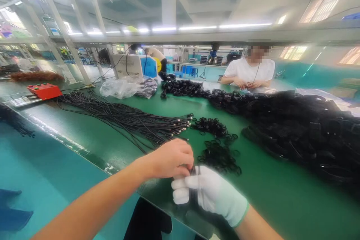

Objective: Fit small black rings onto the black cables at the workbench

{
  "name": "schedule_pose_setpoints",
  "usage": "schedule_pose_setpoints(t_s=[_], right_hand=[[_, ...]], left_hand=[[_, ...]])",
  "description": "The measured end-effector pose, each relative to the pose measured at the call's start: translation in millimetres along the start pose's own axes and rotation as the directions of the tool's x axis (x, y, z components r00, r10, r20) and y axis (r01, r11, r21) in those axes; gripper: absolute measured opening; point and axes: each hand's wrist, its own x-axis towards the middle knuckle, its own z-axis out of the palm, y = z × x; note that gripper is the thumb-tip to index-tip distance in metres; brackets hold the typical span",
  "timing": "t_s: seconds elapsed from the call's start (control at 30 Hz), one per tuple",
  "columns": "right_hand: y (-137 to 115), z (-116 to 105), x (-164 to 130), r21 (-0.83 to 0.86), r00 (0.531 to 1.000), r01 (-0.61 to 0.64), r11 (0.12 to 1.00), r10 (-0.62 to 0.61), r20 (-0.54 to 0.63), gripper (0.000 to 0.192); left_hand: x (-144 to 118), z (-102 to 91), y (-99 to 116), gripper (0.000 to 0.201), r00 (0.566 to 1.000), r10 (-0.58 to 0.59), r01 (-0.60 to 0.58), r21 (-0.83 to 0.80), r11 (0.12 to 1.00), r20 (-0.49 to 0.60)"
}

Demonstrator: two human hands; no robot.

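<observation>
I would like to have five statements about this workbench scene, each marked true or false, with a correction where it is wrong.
1. The right hand wears a white glove and holds black strands. True.
2. The left hand also wears a glove. False: it is bare.
3. The bright ends of the long black cables lie beside the red box. False: they lie at the opposite end, near the small black rings.
4. The large black heap is to the right of these rings in the picture. True.
5. The person across the table wears a black top. False: the top is white.
</observation>
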Motion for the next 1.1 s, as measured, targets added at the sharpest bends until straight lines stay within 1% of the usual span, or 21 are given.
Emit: schedule_pose_setpoints(t_s=[0.07, 0.1, 0.17, 0.2, 0.23, 0.3, 0.33, 0.37, 0.43, 0.47, 0.5, 0.57, 0.6, 0.67, 0.73, 0.77, 0.83, 0.93, 0.97, 1.0, 1.1], right_hand=[[2, -6, -1, 0.042, 0.999, -0.032, 0.999, 0.033, -0.023, 0.021], [3, -9, -1, 0.062, 0.998, -0.054, 0.997, 0.055, -0.025, 0.023], [5, -13, -3, 0.072, 0.995, -0.102, 0.992, 0.103, -0.012, 0.030], [5, -15, -4, 0.078, 0.992, -0.123, 0.989, 0.123, -0.001, 0.034], [5, -16, -5, 0.083, 0.991, -0.135, 0.987, 0.135, 0.011, 0.037], [5, -16, -8, 0.088, 0.989, -0.145, 0.985, 0.143, 0.027, 0.040], [4, -15, -9, 0.091, 0.989, -0.146, 0.985, 0.144, 0.028, 0.040], [4, -15, -10, 0.092, 0.989, -0.145, 0.985, 0.144, 0.028, 0.040], [3, -13, -12, 0.101, 0.988, -0.152, 0.983, 0.150, 0.034, 0.040], [3, -12, -12, 0.108, 0.987, -0.157, 0.982, 0.154, 0.039, 0.041], [3, -11, -12, 0.113, 0.987, -0.159, 0.981, 0.155, 0.046, 0.041], [2, -10, -11, 0.117, 0.989, -0.142, 0.983, 0.135, 0.063, 0.040], [1, -9, -11, 0.109, 0.991, -0.123, 0.986, 0.116, 0.067, 0.038], [0, -5, -9, 0.060, 0.996, -0.063, 0.996, 0.059, 0.071, 0.034], [-1, -1, -8, -0.030, 0.997, 0.006, 1.000, -0.004, 0.075, 0.032], [-1, 2, -7, -0.080, 0.996, 0.037, 0.996, -0.030, 0.078, 0.031], [-2, 7, -6, -0.162, 0.994, 0.077, 0.984, -0.062, 0.093, 0.030], [-3, 14, -6, -0.251, 0.994, 0.087, 0.964, -0.066, 0.089, 0.028], [-4, 15, -7, -0.277, 0.995, 0.080, 0.958, -0.059, 0.083, 0.028], [-4, 17, -7, -0.298, 0.996, 0.071, 0.952, -0.051, 0.074, 0.029], [-4, 20, -9, -0.330, 0.997, 0.047, 0.943, -0.023, 0.075, 0.029]], left_hand=[[1, -2.7, 3, 0.009, 0.999, 0.034, -0.031, 0.088, 0.996, -0.036], [2, -5.7, 6, 0.011, 0.999, 0.042, -0.038, 0.132, 0.990, -0.026], [6, -14.0, 10, 0.016, 0.998, 0.030, -0.038, 0.156, 0.987, 0.057], [9, -18.7, 11, 0.017, 0.993, 0.013, -0.027, 0.123, 0.992, 0.114], [12, -23.1, 11, 0.017, 0.985, -0.008, -0.001, 0.055, 0.998, 0.170], [17, -29.1, 7, 0.012, 0.963, -0.071, 0.116, -0.161, 0.980, 0.262], [18, -30.0, 4, 0.008, 0.946, -0.106, 0.196, -0.282, 0.939, 0.305], [18, -29.2, 2, 0.007, 0.930, -0.142, 0.277, -0.392, 0.877, 0.340], [15, -23.0, -1, 0.012, 0.906, -0.223, 0.400, -0.554, 0.731, 0.360], [12, -18.2, 0, 0.013, 0.902, -0.268, 0.427, -0.609, 0.669, 0.338], [8, -12.9, 2, 0.014, 0.902, -0.317, 0.431, -0.656, 0.620, 0.293], [0, -2.2, 11, 0.012, 0.893, -0.422, 0.396, -0.721, 0.569, 0.157], [-4, 2.8, 16, 0.010, 0.880, -0.467, 0.373, -0.732, 0.570, 0.085], [-10, 11.7, 27, 0.008, 0.836, -0.545, 0.337, -0.726, 0.599, -0.062], [-16, 19.9, 34, 0.009, 0.787, -0.597, 0.315, -0.731, 0.605, -0.155], [-18, 23.9, 36, 0.010, 0.770, -0.614, 0.303, -0.748, 0.590, -0.173], [-22, 31.2, 38, 0.011, 0.750, -0.638, 0.274, -0.795, 0.540, -0.175], [-27, 37.4, 37, 0.011, 0.719, -0.672, 0.239, -0.845, 0.479, -0.178], [-29, 37.7, 38, 0.012, 0.717, -0.676, 0.235, -0.852, 0.468, -0.173], [-31, 37.3, 38, 0.011, 0.724, -0.671, 0.234, -0.859, 0.455, -0.158], [-37, 34.3, 39, 0.011, 0.784, -0.617, 0.253, -0.874, 0.416, -0.066]])
